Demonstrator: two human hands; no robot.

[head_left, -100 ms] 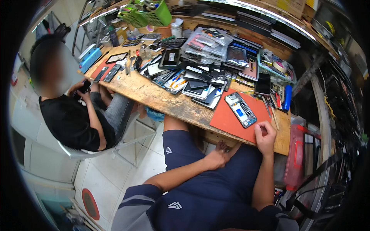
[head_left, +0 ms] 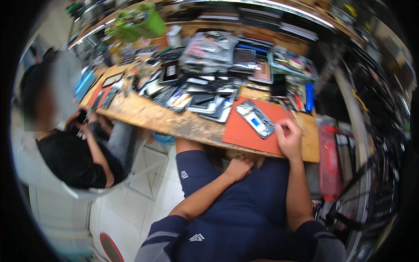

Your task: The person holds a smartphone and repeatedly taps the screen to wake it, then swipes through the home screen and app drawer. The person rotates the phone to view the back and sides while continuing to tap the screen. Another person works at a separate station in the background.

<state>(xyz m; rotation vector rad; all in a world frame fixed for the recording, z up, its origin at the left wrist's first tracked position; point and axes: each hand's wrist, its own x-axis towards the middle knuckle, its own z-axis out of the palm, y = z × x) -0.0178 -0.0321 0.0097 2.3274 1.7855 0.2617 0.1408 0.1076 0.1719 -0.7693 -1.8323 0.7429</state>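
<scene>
A phone with its back off, showing its inner parts and a blue patch, lies slantwise on a red work mat. My right hand is over the mat's right edge, beside the phone's near end. Its thumb and fingers are curled together in a pinch; anything between them is too small or hidden to name. Below the table edge, my left hand rests over my lap, away from the phone. Its fingers are curled in, and I cannot make out whether they hold anything.
Phones and parts are heaped behind the mat, with bagged items stacked beyond. Hand tools and a blue cylinder lie right of the mat. A seated person holds a dark device at left. A red case stands beside the table.
The view has shifted, so the table sits farther left in the picture and is blurred. My right hand has risen slightly along the mat's edge. The phone stays on the mat.
</scene>
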